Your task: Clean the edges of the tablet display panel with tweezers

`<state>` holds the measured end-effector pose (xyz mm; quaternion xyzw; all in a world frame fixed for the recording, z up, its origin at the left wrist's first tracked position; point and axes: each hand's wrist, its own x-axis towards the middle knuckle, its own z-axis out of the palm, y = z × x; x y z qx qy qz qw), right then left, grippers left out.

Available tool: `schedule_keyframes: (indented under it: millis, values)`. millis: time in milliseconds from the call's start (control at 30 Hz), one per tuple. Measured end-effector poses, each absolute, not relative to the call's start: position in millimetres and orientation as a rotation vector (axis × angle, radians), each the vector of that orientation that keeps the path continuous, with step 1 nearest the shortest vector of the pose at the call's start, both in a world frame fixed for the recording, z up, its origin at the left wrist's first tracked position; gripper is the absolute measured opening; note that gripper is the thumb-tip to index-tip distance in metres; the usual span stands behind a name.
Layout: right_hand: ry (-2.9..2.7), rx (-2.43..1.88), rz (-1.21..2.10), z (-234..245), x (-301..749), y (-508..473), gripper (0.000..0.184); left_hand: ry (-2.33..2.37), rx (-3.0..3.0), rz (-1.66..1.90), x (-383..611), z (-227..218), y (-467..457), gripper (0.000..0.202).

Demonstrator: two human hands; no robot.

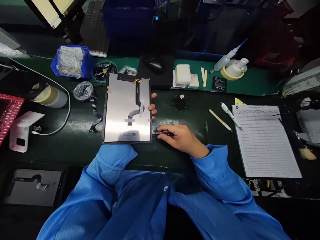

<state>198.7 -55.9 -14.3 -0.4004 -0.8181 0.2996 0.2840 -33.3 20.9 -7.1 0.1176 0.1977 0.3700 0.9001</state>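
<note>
My left hand (153,107) supports a tablet screen panel (117,110) from beneath, its fingertips curled round the right edge and the palm hidden. The panel's silvery back faces up, with a dark flex cable (137,96) and strips of tape on it. In my right hand (178,136) is a slim dark tool with a metal tip (163,133), possibly tweezers, pinched between thumb and fingers. Its tip meets the panel's lower right edge; whether it touches is too small to tell.
Dark crumbs (179,103) lie right of the panel. Farther right are a stick (220,120), a pen (231,115) and a printed form (267,143). A loose flex cable (95,116) and white cord (68,113) lie left. Another panel (32,188) rests lower left. A blue bin (86,61) stands behind.
</note>
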Motion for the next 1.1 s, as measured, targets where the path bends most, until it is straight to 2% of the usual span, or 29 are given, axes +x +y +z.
schedule_keyframes:
  millis: [133, 233, 467, 633, 833, 1000, 1100]
  values:
    - [-2.200, -1.036, 0.769, -14.3, 198.2, -55.4, 0.011, 0.400, 0.242, 0.796, -32.0, -8.1, 19.2, 0.065]
    - [-2.246, -0.981, 0.730, -13.1, 198.0, -54.0, 0.016, 0.418, 0.261, 0.792, -32.6, -6.7, 18.5, 0.063]
    - [-2.189, -1.075, 0.809, -15.0, 198.4, -56.2, 0.014, 0.392, 0.260, 0.793, -32.6, -5.6, 16.3, 0.069]
    - [-2.254, -1.018, 0.769, -12.7, 198.3, -54.8, 0.018, 0.405, 0.231, 0.789, -31.4, -8.7, 17.6, 0.063]
    - [-2.186, -1.081, 0.827, -12.3, 198.3, -56.5, 0.014, 0.403, 0.253, 0.823, -30.5, -6.3, 14.0, 0.072]
    - [-2.254, -1.022, 0.751, -13.1, 198.3, -54.9, 0.016, 0.365, 0.277, 0.817, -31.8, -8.9, 15.9, 0.065]
    - [-2.262, -1.013, 0.762, -12.1, 198.4, -55.1, 0.020, 0.394, 0.272, 0.790, -33.0, -8.6, 17.3, 0.067]
